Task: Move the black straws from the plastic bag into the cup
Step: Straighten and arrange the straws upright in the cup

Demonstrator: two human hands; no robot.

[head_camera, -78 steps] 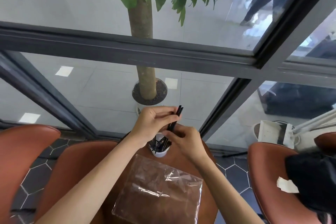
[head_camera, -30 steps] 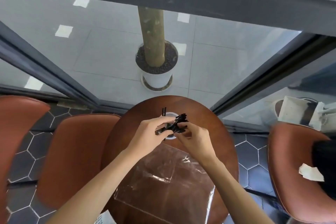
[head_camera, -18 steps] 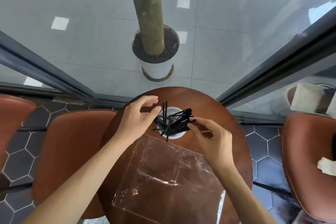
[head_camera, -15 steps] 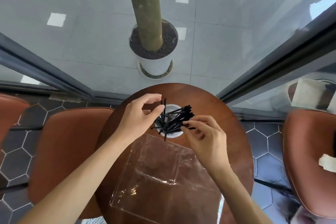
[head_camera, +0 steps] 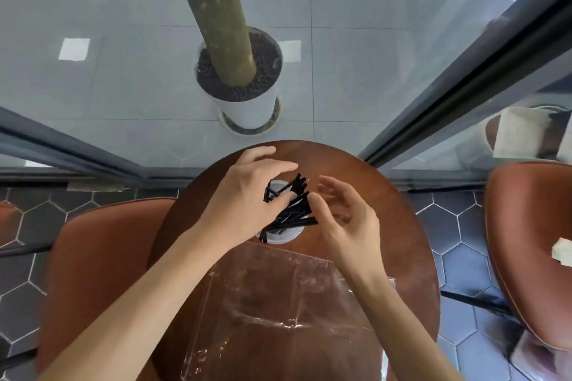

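Note:
Several black straws [head_camera: 295, 210] stick out of a white cup [head_camera: 283, 236] at the far middle of a round wooden table [head_camera: 393, 219], fanned toward the right. My left hand [head_camera: 247, 201] hovers over the cup's left side with fingers spread and its thumb resting on the straws. Right of the cup, my right hand [head_camera: 346, 223] has its fingers apart, one fingertip touching the straw ends. A clear plastic bag [head_camera: 278, 303] lies flat on the table in front of the cup, and I see no straws in it.
Brown leather chairs stand at the left [head_camera: 102, 257] and right [head_camera: 532, 241] of the table; a scrap of white paper [head_camera: 561, 252] lies on the right one. Behind the glass wall [head_camera: 433, 96] is a potted tree [head_camera: 244, 96].
The view has tilted down onto the table. The straws held together above the cup now sit spread in it. Both hands have closed in over the cup again.

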